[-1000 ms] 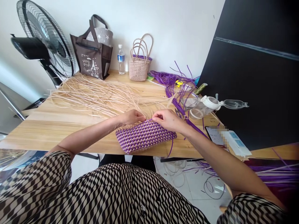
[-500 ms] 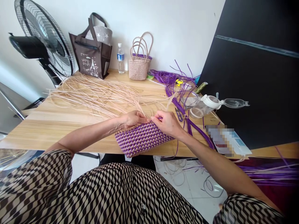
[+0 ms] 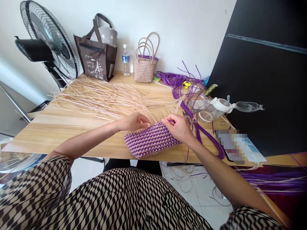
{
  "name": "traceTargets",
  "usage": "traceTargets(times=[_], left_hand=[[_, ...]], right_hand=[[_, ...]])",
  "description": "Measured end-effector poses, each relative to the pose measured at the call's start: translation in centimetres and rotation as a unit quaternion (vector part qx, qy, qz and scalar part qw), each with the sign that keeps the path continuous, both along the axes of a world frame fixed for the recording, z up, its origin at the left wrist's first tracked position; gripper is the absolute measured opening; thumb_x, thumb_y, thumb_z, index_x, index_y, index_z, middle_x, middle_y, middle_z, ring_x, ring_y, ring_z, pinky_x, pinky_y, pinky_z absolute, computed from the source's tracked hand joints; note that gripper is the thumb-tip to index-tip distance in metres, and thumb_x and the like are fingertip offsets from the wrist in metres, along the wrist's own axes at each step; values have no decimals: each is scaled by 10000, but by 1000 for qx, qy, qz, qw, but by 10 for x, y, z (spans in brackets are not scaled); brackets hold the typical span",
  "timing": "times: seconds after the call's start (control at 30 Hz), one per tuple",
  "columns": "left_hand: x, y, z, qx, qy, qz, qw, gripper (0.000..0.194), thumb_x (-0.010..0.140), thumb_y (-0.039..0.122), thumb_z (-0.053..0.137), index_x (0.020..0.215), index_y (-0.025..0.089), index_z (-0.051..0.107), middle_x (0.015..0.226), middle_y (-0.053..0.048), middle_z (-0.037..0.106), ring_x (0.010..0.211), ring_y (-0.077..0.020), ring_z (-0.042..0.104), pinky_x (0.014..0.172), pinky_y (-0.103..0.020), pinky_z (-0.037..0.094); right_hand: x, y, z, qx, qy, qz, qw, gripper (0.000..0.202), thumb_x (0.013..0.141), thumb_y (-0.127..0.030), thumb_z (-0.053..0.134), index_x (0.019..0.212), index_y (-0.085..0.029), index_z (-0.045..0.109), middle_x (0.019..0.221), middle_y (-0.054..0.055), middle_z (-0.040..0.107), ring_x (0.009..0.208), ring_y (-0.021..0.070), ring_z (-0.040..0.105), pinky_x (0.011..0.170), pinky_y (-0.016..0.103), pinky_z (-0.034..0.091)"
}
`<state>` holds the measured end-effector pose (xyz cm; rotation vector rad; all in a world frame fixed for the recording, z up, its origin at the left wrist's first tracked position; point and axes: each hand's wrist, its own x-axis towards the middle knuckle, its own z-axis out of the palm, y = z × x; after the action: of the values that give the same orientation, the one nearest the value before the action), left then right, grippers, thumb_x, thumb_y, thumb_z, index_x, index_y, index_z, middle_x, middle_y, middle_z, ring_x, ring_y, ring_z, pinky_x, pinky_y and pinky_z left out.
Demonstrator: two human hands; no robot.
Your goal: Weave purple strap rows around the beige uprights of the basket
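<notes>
Pale wall (image 3: 182,28) backing a wood counter (image 3: 48,134). Purple-and-tan weaving (image 3: 152,140) lying at near edge. Right hand (image 3: 179,128): fingers pinching purple strand (image 3: 172,121) by upper rim; left hand (image 3: 134,122): fingers curling there, hold unclear. Seemingly working rim; next move calling for even tension.

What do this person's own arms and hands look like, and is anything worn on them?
Short, loose sleeves in a wavy black-and-beige pattern end near the elbows. Forearms and both the left hand and right hand are bare: no gloves, watch or rings visible.
</notes>
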<state>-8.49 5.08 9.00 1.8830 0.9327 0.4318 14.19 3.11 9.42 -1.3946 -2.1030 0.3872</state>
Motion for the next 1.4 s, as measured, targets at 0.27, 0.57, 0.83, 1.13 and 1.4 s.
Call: traceTargets(times=[0.27,0.57,0.83,1.13,1.4], left_hand=[[9,3,-9,-275,-69,-48,958,217,676,326,702,841,186,691,769,-4,683,678,-108,581,674,-209,411],[7,15,3,-217,7,-71,974,187,602,293,750,704,157,671,661,10,647,633,-103,547,664,-209,392],[0,10,8,-241,74,-75,965,254,521,268,792,717,172,662,675,-1,673,670,-133,580,672,-216,406],[-10,-7,4,-262,50,-78,961,298,657,427,701,746,154,621,711,-1,620,689,-120,508,665,-201,364],[-16,-11,5,-254,37,-71,964,341,734,462,616,900,165,643,823,-19,652,732,-130,516,677,-219,351]], right_hand=[[0,-2,-3,-7,-5,17,1000,213,804,-318,530,691,-166,628,585,-9,569,551,115,476,576,235,345],[-20,5,11,83,-116,208,968,234,876,-279,494,831,-197,709,988,77,584,965,197,488,861,324,350],[-39,19,17,-83,-227,313,919,216,858,-250,475,866,-163,673,842,65,648,770,158,550,681,254,356],[-45,17,20,-103,-264,344,895,263,866,-230,423,854,-140,670,859,80,618,753,148,521,652,243,349],[-41,26,17,-142,-172,329,918,214,828,-279,522,789,-151,689,753,30,635,683,111,522,626,213,331]])
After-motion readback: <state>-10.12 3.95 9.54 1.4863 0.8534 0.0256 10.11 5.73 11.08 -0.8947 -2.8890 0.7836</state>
